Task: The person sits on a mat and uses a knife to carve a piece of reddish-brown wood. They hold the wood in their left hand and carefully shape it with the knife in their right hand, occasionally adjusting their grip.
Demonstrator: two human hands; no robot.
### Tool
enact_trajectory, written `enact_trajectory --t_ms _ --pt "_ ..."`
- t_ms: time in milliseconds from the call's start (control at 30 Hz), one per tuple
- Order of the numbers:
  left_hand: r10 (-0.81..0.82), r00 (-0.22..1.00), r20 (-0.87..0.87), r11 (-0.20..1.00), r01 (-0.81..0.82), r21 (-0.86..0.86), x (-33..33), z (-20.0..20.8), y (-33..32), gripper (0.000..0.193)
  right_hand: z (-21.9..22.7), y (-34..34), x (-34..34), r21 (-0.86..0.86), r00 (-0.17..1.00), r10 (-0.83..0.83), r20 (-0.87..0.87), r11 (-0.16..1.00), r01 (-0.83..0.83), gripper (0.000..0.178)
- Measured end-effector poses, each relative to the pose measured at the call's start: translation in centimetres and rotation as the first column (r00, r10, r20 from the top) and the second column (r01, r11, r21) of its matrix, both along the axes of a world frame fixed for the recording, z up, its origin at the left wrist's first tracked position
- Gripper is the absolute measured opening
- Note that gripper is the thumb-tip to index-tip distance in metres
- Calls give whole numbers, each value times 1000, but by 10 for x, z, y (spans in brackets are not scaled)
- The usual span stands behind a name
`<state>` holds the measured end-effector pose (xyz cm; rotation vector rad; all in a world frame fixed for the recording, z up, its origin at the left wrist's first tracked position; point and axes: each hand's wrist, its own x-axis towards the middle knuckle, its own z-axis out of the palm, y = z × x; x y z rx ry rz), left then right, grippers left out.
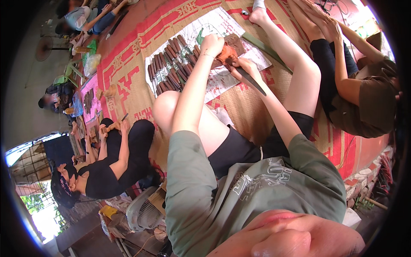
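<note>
My right hand (246,67) is closed around a long, dark, tapered blade (253,82) that looks like a knife; it slants back along my forearm. Beside those fingers, an orange cloth (227,53) lies bunched up. My left hand (212,44) is curled just left of the cloth, its fingertips hidden, with a bit of green material (200,36) next to it. What that hand grips, if anything, does not show. Rows of dark brown wooden handles (165,64), with green and white between them, rest on a printed white sheet (214,21). A brown block (234,42) sits behind the cloth.
The sheet lies on a red and tan woven mat (128,51), between my bent legs. A green strip (265,50) runs along its right. Another person (361,94) sits close on the right, and one (113,167) works at the left near a fan (144,210).
</note>
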<state>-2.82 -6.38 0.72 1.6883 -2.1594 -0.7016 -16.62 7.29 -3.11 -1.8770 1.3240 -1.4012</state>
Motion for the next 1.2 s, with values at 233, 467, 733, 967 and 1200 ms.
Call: enact_trajectory --t_ms 233,467,733,967,1200 --pt "-127 988 86 991 122 52 -1 12 3 33 -5 4 -5 -76 998 -8 -54 997 4 14" --pt "-86 992 94 996 83 31 -2 7 5 33 5 0 2 -79 999 -14 -47 997 10 15" --pt "-68 995 67 997 65 44 -1 15 7 34 10 1 1 -82 1000 3 -13 997 -4 14" --pt "-65 990 125 998 63 19 -5 16 11 30 -7 9 -2 -72 998 45 -39 996 -48 16" --pt "-70 990 121 997 67 28 -5 9 5 33 -19 6 0 -147 998 -2 -57 989 -6 17"
